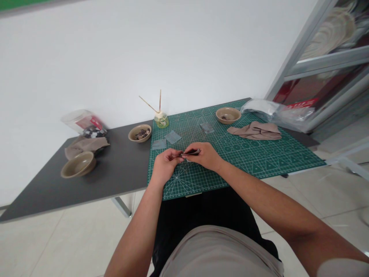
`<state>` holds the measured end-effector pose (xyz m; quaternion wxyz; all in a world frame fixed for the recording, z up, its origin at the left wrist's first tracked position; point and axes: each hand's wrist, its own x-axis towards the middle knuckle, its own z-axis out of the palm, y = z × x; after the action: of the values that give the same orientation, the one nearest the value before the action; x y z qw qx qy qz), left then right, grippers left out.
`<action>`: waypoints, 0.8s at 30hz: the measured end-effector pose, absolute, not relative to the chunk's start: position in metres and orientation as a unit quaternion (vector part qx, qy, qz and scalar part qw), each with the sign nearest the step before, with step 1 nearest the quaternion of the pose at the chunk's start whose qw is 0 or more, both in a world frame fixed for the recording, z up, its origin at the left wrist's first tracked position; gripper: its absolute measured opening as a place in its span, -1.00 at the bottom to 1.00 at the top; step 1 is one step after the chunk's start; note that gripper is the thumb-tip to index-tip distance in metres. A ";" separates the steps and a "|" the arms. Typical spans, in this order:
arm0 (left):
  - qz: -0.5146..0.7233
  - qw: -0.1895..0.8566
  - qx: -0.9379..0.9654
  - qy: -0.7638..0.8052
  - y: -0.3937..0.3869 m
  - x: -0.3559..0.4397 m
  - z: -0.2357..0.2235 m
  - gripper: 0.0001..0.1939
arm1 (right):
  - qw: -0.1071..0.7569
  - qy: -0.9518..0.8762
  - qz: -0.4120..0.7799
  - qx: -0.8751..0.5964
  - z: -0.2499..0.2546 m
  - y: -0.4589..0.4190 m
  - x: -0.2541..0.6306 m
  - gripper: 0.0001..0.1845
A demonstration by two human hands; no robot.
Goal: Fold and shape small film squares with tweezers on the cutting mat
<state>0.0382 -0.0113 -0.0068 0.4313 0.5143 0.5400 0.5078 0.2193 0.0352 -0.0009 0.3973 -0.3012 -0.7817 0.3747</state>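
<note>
My left hand point(165, 165) and my right hand point(204, 156) meet above the green cutting mat point(198, 181), fingertips nearly touching. Between the fingers and thumb of my right hand is a small dark flat piece point(195, 152) with a pale edge; its exact kind is not clear. The fingers of my left hand are pinched at the left end of this piece. Just beyond my hands lie small clear plastic bags: one point(159, 144) near the mat's left edge, another point(173, 137) beside it, and a third point(206, 128) farther right.
On the dark table point(123, 169) stand a bowl of small dark and brown pieces point(140, 133), another bowl point(78, 164), a cloth point(86, 146) and a tipped plastic jar point(83, 121). A reed diffuser point(161, 119), a bowl point(228, 115), a brown cloth point(256, 131) and plastic packaging point(278, 112) are also there.
</note>
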 end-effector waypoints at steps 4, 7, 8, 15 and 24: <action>0.511 0.429 0.517 0.536 -0.011 0.037 -0.008 -0.82 | 0.391 -0.801 0.342 -0.299 -0.002 0.036 0.218 -0.92; 0.510 0.422 0.521 0.539 -0.010 0.036 -0.010 -0.83 | 0.384 -0.811 0.328 -0.295 -0.001 0.037 0.218 -0.92; 0.511 0.421 0.520 0.539 -0.010 0.036 -0.010 -0.83 | 0.383 -0.809 0.331 -0.298 -0.001 0.037 0.218 -0.92; 0.515 0.422 0.514 0.540 -0.011 0.037 -0.008 -0.83 | 0.383 -0.798 0.332 -0.326 0.000 0.035 0.218 -0.85; 0.522 0.433 0.508 0.531 -0.009 0.036 -0.013 -0.81 | 0.375 -0.806 0.311 -0.337 0.001 0.035 0.218 -0.83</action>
<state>0.0364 -0.0091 -0.0129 0.4331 0.5080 0.5310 0.5219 0.2181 0.0352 0.0008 0.3749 -0.3367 -0.8057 0.3112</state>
